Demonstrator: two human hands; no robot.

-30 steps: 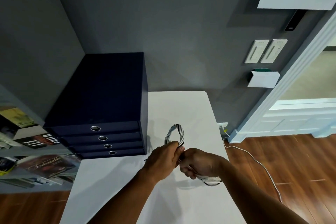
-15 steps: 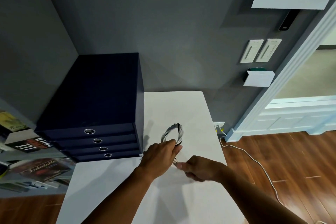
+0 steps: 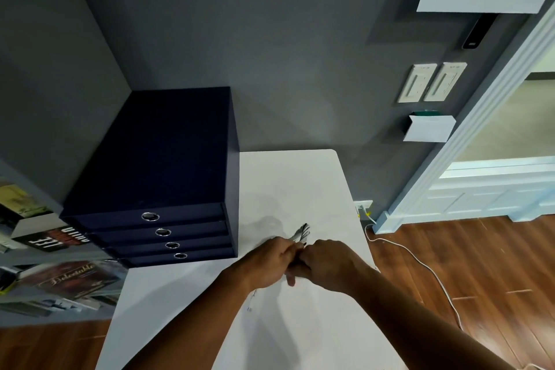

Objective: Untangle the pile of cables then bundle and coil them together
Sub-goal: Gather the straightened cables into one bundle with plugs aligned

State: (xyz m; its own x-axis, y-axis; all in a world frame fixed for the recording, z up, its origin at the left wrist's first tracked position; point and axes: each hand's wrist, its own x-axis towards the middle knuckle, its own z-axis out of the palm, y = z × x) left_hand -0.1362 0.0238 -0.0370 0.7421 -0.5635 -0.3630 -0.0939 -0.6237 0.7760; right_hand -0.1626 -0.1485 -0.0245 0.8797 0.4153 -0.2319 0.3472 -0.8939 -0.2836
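A bundle of white and dark cables (image 3: pixel 301 234) pokes up as a short twisted tip between my two hands, above the white table (image 3: pixel 300 183). My left hand (image 3: pixel 271 261) is closed around the bundle from the left. My right hand (image 3: pixel 326 264) is closed on it from the right, knuckles touching the left hand. Most of the bundle is hidden inside my fists. A thin cable end (image 3: pixel 251 299) hangs below my left wrist, blurred.
A dark blue drawer box (image 3: pixel 156 189) with several drawers stands on the table's left side, close to my left hand. Books (image 3: pixel 60 279) lie on a shelf at far left. A white cord (image 3: pixel 420 267) runs from a wall socket across the wooden floor at right.
The open loop of cable seen above my hands has collapsed into a short tip. My right hand has moved up against my left hand and closed on the bundle.
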